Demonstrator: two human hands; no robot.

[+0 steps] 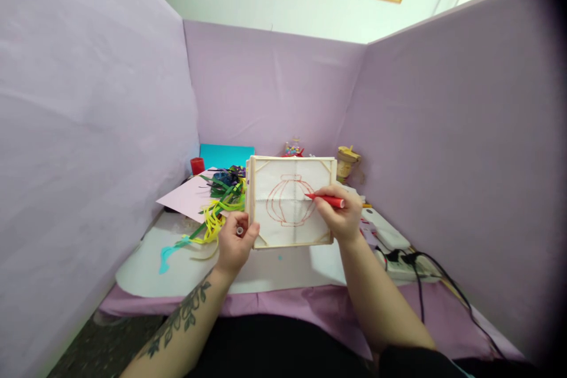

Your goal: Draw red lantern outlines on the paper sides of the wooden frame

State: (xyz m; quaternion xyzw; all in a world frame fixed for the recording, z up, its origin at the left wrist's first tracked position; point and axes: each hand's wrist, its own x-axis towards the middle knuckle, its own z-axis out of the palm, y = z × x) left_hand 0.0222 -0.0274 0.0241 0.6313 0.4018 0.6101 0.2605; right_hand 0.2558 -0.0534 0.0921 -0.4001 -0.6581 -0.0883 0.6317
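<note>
A wooden frame (292,245) with white paper or cloth across it is tilted up in front of me, over the table. Red outlines on its sheet form a lantern (291,201) with curved ribs. My left hand (234,242) grips the frame's lower left edge, thumb in front, and a small pale round cap (240,230) shows between its fingers. In my right hand (343,212) is a red marker (330,200), pinched near the tip. The tip points at the right side of the drawn lantern; whether it touches cannot be told.
Yellow and green paper strips (215,218) lie left of the frame, by a pink sheet (190,198) and a blue sheet (225,155). A power strip (410,266) with black cables is at right. Purple panels (274,88) enclose the table (177,274).
</note>
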